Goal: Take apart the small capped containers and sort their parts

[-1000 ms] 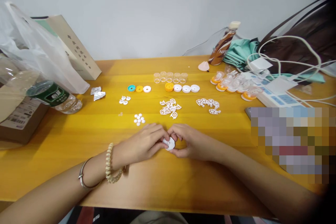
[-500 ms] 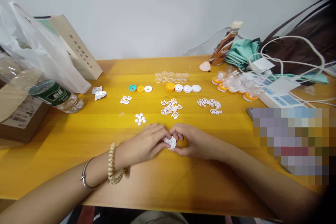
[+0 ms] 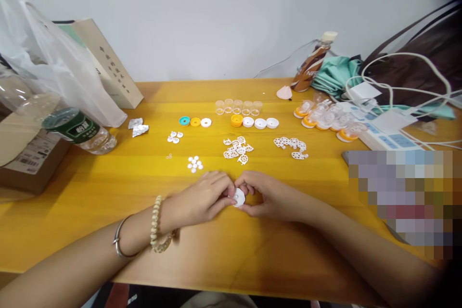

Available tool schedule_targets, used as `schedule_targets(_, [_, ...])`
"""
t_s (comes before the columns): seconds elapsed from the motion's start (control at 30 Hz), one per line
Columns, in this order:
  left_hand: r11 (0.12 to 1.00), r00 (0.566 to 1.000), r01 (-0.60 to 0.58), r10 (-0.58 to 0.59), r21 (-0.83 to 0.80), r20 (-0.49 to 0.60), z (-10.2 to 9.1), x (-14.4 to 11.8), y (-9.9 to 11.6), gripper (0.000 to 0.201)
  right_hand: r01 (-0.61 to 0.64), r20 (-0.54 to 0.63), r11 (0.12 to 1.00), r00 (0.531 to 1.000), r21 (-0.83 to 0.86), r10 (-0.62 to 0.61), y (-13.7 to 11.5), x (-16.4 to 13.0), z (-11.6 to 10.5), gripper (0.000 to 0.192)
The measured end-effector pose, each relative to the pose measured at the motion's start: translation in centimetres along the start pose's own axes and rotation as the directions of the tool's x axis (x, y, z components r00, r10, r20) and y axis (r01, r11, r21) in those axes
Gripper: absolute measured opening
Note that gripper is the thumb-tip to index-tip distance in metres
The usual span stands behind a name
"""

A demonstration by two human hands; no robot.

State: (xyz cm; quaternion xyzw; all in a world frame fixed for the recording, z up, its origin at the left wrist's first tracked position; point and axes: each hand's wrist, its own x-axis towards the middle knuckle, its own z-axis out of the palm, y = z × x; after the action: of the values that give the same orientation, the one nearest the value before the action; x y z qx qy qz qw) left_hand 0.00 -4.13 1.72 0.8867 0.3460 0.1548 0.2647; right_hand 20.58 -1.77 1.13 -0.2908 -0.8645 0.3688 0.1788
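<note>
Between my fingertips is a small round white plastic disc (image 3: 239, 198), held just above the wooden table (image 3: 202, 260). My left hand (image 3: 209, 196) pinches its left edge with thumb and fingers. From the other side, my right hand (image 3: 265, 195) grips its right edge, fingers curled. Beyond the hands lie white spoked wheel pieces (image 3: 238, 148) in a loose heap, small white caps (image 3: 195, 164) to their left, and more white openwork pieces (image 3: 289, 143) to the right. Farther back are a teal ring cap (image 3: 184, 121), an orange cap (image 3: 237, 120) and white caps (image 3: 260, 123).
Clear cups (image 3: 238, 107) stand in a row behind the caps. Orange-based clear assemblies (image 3: 321, 118) sit at right beside a power strip (image 3: 390, 139) with cables. A tilted water bottle (image 3: 81, 130), foil scraps (image 3: 138, 127) and a cardboard box (image 3: 32, 163) are at left. A brown drink bottle (image 3: 312, 65) stands behind.
The camera view has shifted slightly, so the scene sits a little farther right. Both hands keep the white disc, whose face is turned slightly differently.
</note>
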Motion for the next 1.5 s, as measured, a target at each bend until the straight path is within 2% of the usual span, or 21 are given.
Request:
schedule_targets(0.1, [0.999,0.998,-0.045,0.045,0.001,-0.041,0.0,-0.1,-0.1,0.004,-0.01,-0.001,1.0,1.0,0.012,0.01,-0.1,0.0,-0.1,0.014])
schedule_targets(0.2, [0.999,0.991,-0.041,0.044,0.029,-0.124,-1.1,-0.1,-0.7,0.006,-0.027,0.003,1.0,1.0,0.014,0.027,-0.2,-0.1,-0.1,0.016])
schedule_targets(0.27, [0.996,0.979,0.018,-0.001,0.083,-0.204,-2.6,-0.3,-1.4,0.007,-0.041,0.009,0.999,0.999,0.012,0.041,-0.2,-0.1,-0.2,0.02])
schedule_targets(0.37, [0.977,0.945,0.169,-0.122,0.132,-0.303,-5.4,-0.5,-3.1,0.008,-0.051,0.02,0.999,0.998,0.008,0.051,-0.3,-0.1,-0.3,0.021])
schedule_targets(0.47, [0.949,0.94,0.286,-0.251,0.132,-0.233,-7.5,-0.7,-4.4,0.008,-0.052,0.018,0.999,0.998,0.002,0.052,-0.2,-0.1,-0.2,0.021])
schedule_targets(0.57, [0.947,0.949,0.305,-0.293,0.102,-0.114,-8.0,-0.9,-5.0,0.013,-0.048,0.011,0.999,0.999,-0.005,0.048,-0.1,-0.1,-0.2,0.022])
schedule_targets(0.73, [0.958,0.961,0.274,-0.27,0.087,-0.052,-7.1,-0.7,-5.2,0.014,-0.053,0.026,0.999,0.998,-0.012,0.053,-0.2,-0.1,-0.2,0.022])
schedule_targets(1.0, [0.965,0.976,0.217,-0.212,0.149,-0.052,-6.8,-0.8,-5.7,0.015,-0.042,0.032,0.999,0.999,0.0,0.042,-0.1,-0.1,-0.3,0.021])
schedule_targets(1.07, [0.966,0.977,0.207,-0.197,0.157,-0.078,-6.8,-0.7,-5.5,0.014,-0.039,0.018,0.999,0.999,0.004,0.039,0.0,0.0,-0.1,0.021])
schedule_targets(1.13, [0.97,0.972,0.199,-0.177,0.138,-0.155,-6.4,-0.6,-4.7,0.014,-0.052,-0.013,0.999,0.999,0.005,0.052,0.2,0.0,0.1,0.021])
schedule_targets(1.23, [0.992,0.961,0.107,-0.085,0.073,-0.264,-4.9,-0.2,-2.7,0.016,-0.071,-0.063,0.997,0.995,0.011,0.071,0.3,0.1,0.4,0.02])
schedule_targets(1.37, [0.996,0.984,-0.089,0.093,0.03,-0.155,-1.8,0.1,-0.3,0.018,-0.05,-0.085,0.998,0.995,0.03,0.052,0.4,0.1,0.6,0.016])
schedule_targets(1.5, [0.996,0.988,-0.072,0.064,-0.049,-0.139,0.6,0.4,0.1,0.018,-0.029,-0.08,1.0,0.996,0.011,0.03,0.5,0.2,0.6,0.016])
